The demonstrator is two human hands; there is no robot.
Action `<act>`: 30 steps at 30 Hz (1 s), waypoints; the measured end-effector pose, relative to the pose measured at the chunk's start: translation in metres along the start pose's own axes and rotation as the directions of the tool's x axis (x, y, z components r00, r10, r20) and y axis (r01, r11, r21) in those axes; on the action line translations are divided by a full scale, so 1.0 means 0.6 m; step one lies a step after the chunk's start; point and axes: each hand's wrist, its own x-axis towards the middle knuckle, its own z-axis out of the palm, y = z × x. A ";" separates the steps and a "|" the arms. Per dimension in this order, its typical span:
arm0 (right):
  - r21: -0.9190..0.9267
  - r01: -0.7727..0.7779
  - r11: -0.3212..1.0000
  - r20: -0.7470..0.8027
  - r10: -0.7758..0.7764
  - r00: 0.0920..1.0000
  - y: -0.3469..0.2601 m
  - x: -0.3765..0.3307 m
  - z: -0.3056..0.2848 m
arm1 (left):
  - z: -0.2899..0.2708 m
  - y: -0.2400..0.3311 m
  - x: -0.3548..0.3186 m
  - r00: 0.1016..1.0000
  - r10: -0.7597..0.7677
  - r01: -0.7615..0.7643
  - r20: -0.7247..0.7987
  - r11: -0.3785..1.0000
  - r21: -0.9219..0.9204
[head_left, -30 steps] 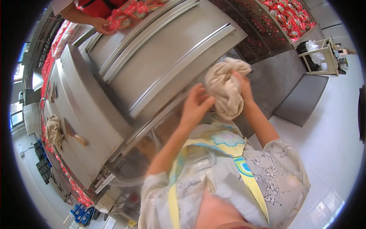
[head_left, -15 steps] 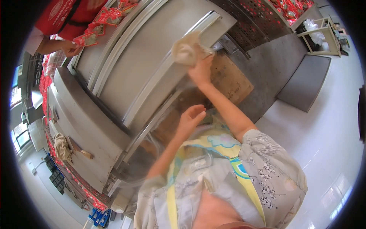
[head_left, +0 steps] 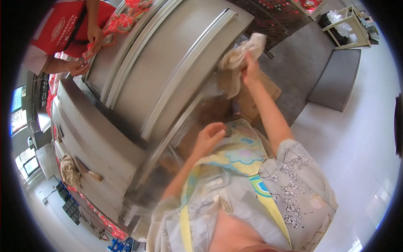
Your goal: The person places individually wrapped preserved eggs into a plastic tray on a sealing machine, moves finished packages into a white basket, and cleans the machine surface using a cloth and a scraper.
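Note:
My right hand is stretched forward and grips a crumpled beige cloth, pressed against the front edge of a large curved stainless steel machine housing. My left hand hangs lower, near my chest, fingers loosely curled and holding nothing, just beside the machine's lower metal rim. I wear a pale floral top with a colourful apron.
Another person in red stands at the machine's far left, handling red packets. A second rag lies on the lower steel cover. A dark floor mat, perforated grating and a small shelf cart are at right.
My right hand with the cloth has swept from beside my left hand up and forward along the machine's edge. My left hand has dropped back toward my body.

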 end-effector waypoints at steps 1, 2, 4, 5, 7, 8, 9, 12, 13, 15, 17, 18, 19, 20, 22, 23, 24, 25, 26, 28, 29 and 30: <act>0.192 -0.139 0.972 0.008 0.140 0.990 0.008 0.054 -0.039 | -0.003 -0.005 -0.005 1.000 0.003 -0.003 0.001 1.000 0.004; 0.340 -0.122 0.933 -0.043 0.145 0.988 0.009 0.054 -0.001 | -0.018 -0.012 -0.013 0.999 -0.006 0.005 -0.045 0.999 -0.031; 0.255 -0.057 0.965 -0.194 0.109 0.975 0.067 0.070 0.026 | -0.031 -0.018 -0.021 0.997 -0.001 -0.004 -0.080 0.998 -0.062; 0.146 0.067 0.987 -0.269 -0.026 0.963 0.133 0.116 -0.024 | -0.031 -0.019 -0.020 0.998 0.019 -0.022 -0.065 0.999 -0.044; 0.164 -0.017 0.986 -0.192 0.049 0.980 0.180 0.050 -0.004 | -0.055 -0.040 -0.034 0.993 0.045 -0.052 -0.105 0.996 -0.069; 0.179 -0.063 0.982 -0.142 0.089 0.986 0.185 0.012 -0.001 | -0.057 -0.045 -0.038 0.992 0.031 -0.043 -0.119 0.994 -0.099; 0.157 -0.151 0.976 -0.122 0.171 0.978 0.185 -0.018 0.003 | -0.058 -0.050 -0.041 0.992 0.017 -0.034 -0.128 0.991 -0.129; 0.086 -0.276 0.957 -0.045 0.281 0.959 0.167 -0.075 0.006 | -0.053 -0.065 -0.028 0.996 0.068 -0.073 -0.051 0.994 -0.085; 0.053 -0.321 0.945 0.005 0.322 0.947 0.157 -0.086 0.006 | -0.045 -0.061 -0.025 0.996 0.081 -0.085 -0.043 0.992 -0.090; -0.042 -0.390 0.920 0.092 0.393 0.915 0.161 -0.101 -0.026 | -0.026 -0.044 -0.026 0.997 0.075 -0.073 0.020 0.994 -0.078; -0.172 -0.502 0.848 0.194 0.529 0.826 0.166 -0.125 -0.052 | -0.015 -0.034 -0.026 0.995 0.090 -0.087 0.051 0.994 -0.066; -0.172 -0.493 0.853 0.195 0.520 0.831 0.156 -0.124 -0.055 | -0.010 -0.029 -0.026 0.992 0.100 -0.096 0.071 0.994 -0.060; -0.187 -0.525 0.830 0.229 0.557 0.798 0.141 -0.121 -0.061 | -0.006 -0.024 -0.027 0.991 0.107 -0.103 0.077 0.993 -0.058; -0.206 -0.560 0.802 0.265 0.597 0.757 0.120 -0.123 -0.053 | -0.007 -0.021 -0.030 0.988 0.128 -0.124 0.085 0.991 -0.051; -0.210 -0.590 0.779 0.303 0.626 0.719 0.076 -0.126 -0.040 | -0.011 -0.015 -0.037 0.984 0.152 -0.149 0.091 0.988 -0.040; -0.162 -0.494 0.854 0.296 0.519 0.802 0.073 -0.118 -0.039 | -0.016 -0.018 -0.041 0.982 0.171 -0.168 0.078 0.985 -0.044; -0.115 -0.384 0.916 0.285 0.401 0.870 0.066 -0.102 -0.041 | -0.018 -0.016 -0.046 0.979 0.192 -0.189 0.064 0.981 -0.048; -0.005 -0.474 0.880 0.271 0.458 0.847 0.060 -0.073 -0.056 | -0.019 -0.010 -0.058 0.978 0.202 -0.199 0.056 0.979 -0.053; 0.099 -0.556 0.825 0.258 0.518 0.815 0.056 -0.038 -0.076 | -0.020 -0.005 -0.066 0.980 0.195 -0.193 0.031 0.980 -0.038; 0.198 -0.487 0.851 0.202 0.451 0.870 0.053 -0.004 -0.072 | -0.030 -0.008 -0.088 0.982 0.187 -0.188 -0.021 0.982 -0.031; 0.239 -0.493 0.837 0.147 0.470 0.870 0.055 -0.001 -0.050 | -0.042 -0.021 -0.098 0.983 0.172 -0.175 -0.060 0.984 -0.039; 0.284 -0.488 0.825 0.093 0.483 0.871 0.050 0.002 -0.023 | -0.052 -0.031 -0.107 0.982 0.161 -0.165 -0.094 0.985 -0.041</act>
